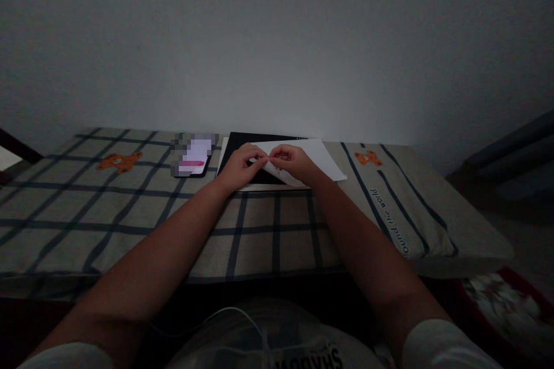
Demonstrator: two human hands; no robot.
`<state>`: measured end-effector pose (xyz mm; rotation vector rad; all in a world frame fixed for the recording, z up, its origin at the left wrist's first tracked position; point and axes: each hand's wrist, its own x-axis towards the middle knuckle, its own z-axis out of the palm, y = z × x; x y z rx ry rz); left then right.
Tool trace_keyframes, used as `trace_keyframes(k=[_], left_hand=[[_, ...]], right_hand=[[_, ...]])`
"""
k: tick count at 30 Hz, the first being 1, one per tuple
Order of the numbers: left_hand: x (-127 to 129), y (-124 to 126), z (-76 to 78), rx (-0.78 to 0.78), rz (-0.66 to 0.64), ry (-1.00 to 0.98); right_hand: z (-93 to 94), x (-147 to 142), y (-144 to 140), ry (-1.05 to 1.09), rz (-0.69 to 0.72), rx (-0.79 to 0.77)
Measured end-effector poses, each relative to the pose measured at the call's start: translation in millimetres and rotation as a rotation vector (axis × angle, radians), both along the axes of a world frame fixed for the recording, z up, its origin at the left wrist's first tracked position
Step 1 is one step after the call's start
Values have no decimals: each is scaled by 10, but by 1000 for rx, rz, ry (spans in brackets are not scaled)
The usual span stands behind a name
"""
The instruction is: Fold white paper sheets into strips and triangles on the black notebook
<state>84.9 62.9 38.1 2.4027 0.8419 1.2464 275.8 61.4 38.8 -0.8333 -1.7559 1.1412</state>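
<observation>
Head view: left hand [239,167] and right hand [291,162] meet at their fingertips, fingers pinched closed on a fold of the white paper [322,157]. Paper lies over a black board [242,147] on the checked surface [130,207]. Phone [194,158] just left of board.

This looks like a home, most likely a bedroom. A bed [130,225] covered in a checked sheet with small orange bear prints [119,161] stands against a bare pale wall [277,40], and a phone [194,158] lies on it. The light is dim.
</observation>
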Motion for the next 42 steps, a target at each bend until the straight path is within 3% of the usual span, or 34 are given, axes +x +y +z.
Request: trace_keyframes(k=[12, 23, 37, 42], left_hand=[[13, 5, 4, -81, 2, -32], [4, 1, 6, -97, 39, -45], [14, -5, -6, -104, 75, -6], [10, -2, -6, -117, 86, -27]], right_hand=[[-23, -16, -15, -85, -93, 168], [34, 8, -7, 4, -35, -15], [9, 18, -5, -144, -101, 156], [29, 26, -13, -111, -88, 126]])
